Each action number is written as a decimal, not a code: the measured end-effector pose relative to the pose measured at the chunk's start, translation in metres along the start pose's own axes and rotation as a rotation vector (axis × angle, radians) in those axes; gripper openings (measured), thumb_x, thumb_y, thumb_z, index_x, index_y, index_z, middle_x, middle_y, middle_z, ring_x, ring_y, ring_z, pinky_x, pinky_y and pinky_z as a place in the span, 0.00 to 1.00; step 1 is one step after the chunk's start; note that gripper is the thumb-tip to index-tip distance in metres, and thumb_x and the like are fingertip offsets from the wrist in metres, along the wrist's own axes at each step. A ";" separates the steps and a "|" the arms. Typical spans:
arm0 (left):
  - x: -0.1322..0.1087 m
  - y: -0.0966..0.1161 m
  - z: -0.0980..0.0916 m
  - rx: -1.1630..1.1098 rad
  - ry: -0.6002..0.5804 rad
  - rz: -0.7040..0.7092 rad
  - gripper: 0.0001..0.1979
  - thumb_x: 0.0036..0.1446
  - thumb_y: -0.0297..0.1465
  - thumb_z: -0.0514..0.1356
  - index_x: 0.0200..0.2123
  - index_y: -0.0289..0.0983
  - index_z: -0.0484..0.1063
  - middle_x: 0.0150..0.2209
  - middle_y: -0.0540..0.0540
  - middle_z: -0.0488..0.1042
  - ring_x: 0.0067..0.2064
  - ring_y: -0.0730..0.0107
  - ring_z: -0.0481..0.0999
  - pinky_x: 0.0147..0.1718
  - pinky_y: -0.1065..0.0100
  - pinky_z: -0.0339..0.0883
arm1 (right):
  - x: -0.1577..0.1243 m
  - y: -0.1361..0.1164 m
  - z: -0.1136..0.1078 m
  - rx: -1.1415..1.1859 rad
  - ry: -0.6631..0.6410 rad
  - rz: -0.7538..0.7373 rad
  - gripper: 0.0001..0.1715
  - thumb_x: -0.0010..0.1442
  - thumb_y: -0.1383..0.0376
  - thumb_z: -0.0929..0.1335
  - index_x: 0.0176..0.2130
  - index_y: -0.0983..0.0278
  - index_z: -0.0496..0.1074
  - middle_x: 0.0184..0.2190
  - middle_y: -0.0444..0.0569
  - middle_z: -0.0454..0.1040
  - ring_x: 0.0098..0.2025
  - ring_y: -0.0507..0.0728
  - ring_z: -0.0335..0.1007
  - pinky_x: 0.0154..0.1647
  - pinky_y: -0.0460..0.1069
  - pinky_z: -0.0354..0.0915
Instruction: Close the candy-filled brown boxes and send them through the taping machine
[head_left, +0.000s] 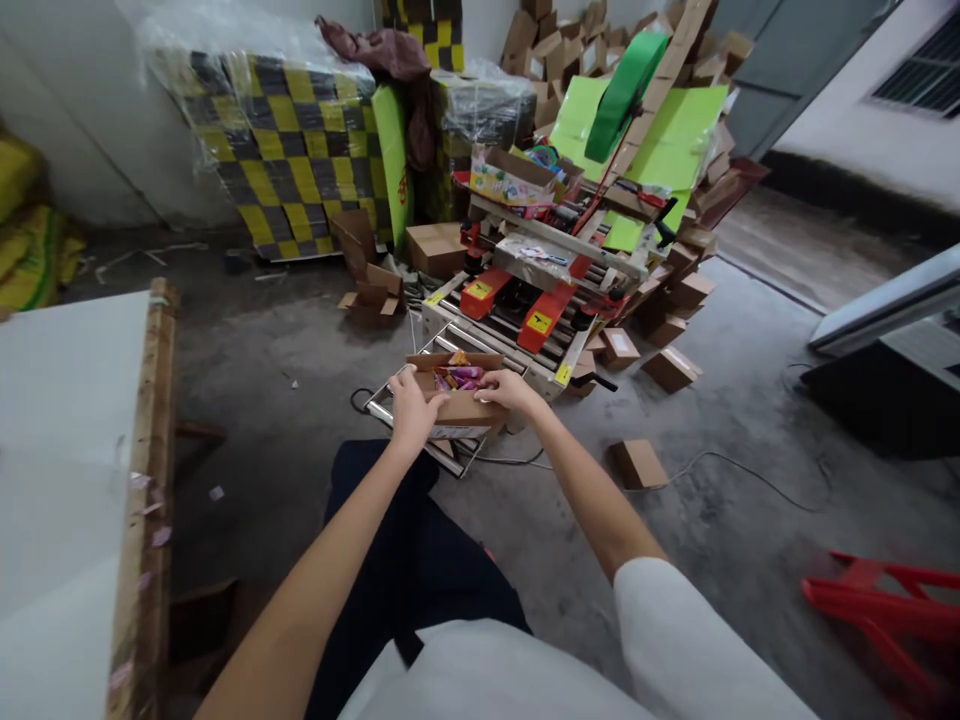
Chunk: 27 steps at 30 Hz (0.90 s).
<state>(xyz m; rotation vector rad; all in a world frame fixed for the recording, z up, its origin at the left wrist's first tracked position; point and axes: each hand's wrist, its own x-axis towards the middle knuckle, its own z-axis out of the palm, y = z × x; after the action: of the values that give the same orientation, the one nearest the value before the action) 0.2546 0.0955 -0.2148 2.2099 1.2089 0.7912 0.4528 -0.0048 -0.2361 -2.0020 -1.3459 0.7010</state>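
A small brown cardboard box (472,412) rests on the roller extension (444,455) of the sealing machine. Its top stands open, and pink and purple wrapped packets (459,377) plus something orange lie inside. My left hand (414,408) grips the box's left end, thumb over the near flap. At the right end, my right hand (510,390) has its fingers closed on the edge of the near flap. Part of a white label shows on the side facing me. The undersides of both hands are hidden.
The carton sealing machine (517,300), with red guides and a green tape roll (626,95), stands just ahead. A white-topped table (67,480) is at left, a red stool (885,600) at right. A carton (637,465) and a cable lie on the floor.
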 end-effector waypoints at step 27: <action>-0.011 -0.052 0.037 -0.385 0.026 0.165 0.43 0.49 0.40 0.69 0.64 0.36 0.55 0.61 0.33 0.65 0.63 0.50 0.67 0.63 0.49 0.60 | 0.000 -0.015 0.039 -0.210 0.468 -0.256 0.25 0.63 0.68 0.64 0.59 0.67 0.69 0.56 0.58 0.68 0.60 0.63 0.59 0.62 0.56 0.58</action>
<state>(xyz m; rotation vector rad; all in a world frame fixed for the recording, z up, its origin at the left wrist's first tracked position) 0.2452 0.1057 -0.2786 1.9985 0.8095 1.0261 0.4161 0.0074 -0.2511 -1.9398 -1.3872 -0.0311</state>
